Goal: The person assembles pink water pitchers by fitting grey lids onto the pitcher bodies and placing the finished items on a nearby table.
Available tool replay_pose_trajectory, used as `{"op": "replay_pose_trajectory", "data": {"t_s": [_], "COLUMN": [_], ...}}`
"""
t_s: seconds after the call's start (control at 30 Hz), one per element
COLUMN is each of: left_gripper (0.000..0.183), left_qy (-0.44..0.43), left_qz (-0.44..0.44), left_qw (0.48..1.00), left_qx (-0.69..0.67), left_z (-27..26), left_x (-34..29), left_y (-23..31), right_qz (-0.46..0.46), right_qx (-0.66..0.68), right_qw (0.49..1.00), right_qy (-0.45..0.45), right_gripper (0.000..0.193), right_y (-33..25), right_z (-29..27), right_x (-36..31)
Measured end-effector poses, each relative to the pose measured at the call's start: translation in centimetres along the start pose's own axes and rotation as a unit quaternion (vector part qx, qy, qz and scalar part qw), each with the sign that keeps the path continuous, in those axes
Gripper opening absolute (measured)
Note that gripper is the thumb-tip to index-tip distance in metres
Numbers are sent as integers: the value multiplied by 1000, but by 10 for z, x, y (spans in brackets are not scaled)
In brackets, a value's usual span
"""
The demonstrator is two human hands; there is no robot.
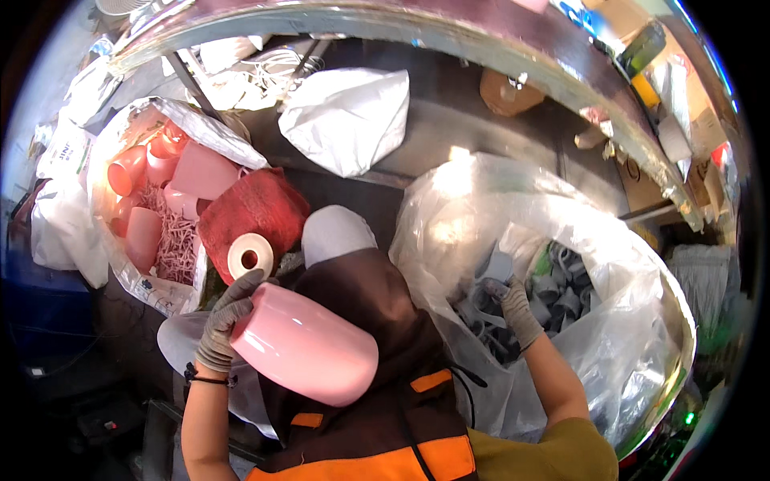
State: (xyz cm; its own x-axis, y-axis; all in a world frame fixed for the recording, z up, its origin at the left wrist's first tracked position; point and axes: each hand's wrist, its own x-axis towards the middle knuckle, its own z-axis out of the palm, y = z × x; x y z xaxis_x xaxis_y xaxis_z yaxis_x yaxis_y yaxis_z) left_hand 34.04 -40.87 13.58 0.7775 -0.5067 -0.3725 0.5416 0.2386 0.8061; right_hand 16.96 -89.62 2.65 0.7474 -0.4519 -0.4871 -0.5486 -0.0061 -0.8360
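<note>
My left hand point(223, 327), in a grey glove, grips the rim end of a glossy pink plastic tumbler-shaped container point(309, 345). The container lies tilted across my lap, its rounded closed end toward the right. My gloved right hand point(520, 311) reaches into a large clear plastic bag point(609, 373) on the right. Its fingers are closed on a grey plastic piece point(499, 266) among several similar grey parts point(553, 293). The fingertips are partly lost among the grey parts. Just beyond my left hand is a roll of tape point(250, 256), resting against a red cloth point(257, 210).
At the left stands a white sack point(104, 196) holding several pink containers point(208, 171) and pink shredded scraps point(175, 240). A white bag point(349, 116) lies under the worn table edge point(401, 28) ahead. Cardboard boxes point(710, 132) are at the far right.
</note>
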Motion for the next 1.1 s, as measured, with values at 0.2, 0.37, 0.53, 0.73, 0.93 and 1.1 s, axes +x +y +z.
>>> {"op": "replay_pose_trajectory", "data": {"t_s": [0.2, 0.37, 0.53, 0.73, 0.93, 1.1], "left_gripper": [53, 73, 74, 62, 48, 41], "left_qy": [-142, -138, -52, -57, -74, -108], "left_qz": [41, 49, 105, 92, 78, 61], "left_qw": [988, 980, 990, 976, 992, 992], "left_qx": [48, -134, -83, -188, 59, -16], "left_z": [31, 64, 30, 16, -4, -8], "left_x": [32, 29, 8, 17, 8, 9], "left_y": [18, 28, 6, -36, -34, -24], "right_qz": [-112, 20, -272, -358, -336, -116], "right_qx": [266, 260, -43, -173, 20, 163], "right_qw": [906, 825, 893, 885, 933, 950], "right_qy": [-311, -502, -356, -243, -123, -239], "right_gripper": [47, 51, 72, 77, 43, 43], "right_y": [-196, -207, -198, -166, -210, -231], "right_z": [86, 177, 216, 211, 209, 204], "right_x": [-11, -6, -55, -72, -64, -57]}}
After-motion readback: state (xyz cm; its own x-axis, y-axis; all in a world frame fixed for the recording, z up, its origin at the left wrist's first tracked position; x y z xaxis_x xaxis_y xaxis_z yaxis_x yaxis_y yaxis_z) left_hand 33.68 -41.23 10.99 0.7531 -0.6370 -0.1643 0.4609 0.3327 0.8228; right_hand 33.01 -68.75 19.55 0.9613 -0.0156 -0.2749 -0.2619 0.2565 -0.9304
